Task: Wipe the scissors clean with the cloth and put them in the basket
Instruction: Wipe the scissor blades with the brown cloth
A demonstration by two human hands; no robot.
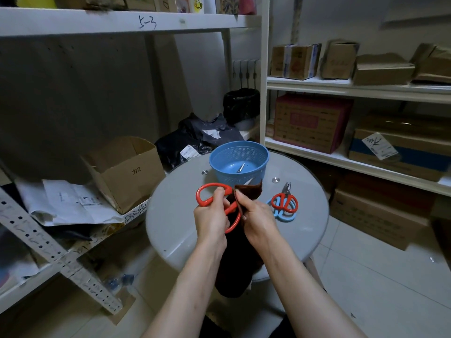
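scissors: orange-handled, held above the counter, near the blue basket | handling: likely light, rigid, blades sharp and slick; safest taken by the plastic loops | left grip: fingers curled round the handles | right grip: pinching the limp brown cloth folded over the mostly hidden blades

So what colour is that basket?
The basket is blue, with a mesh of small holes, clearest in the head view.

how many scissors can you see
4: orange pair in the left hand; smaller orange pair lying over a blue-handled pair on the table; another pair in the basket, partly hidden, maybe more.
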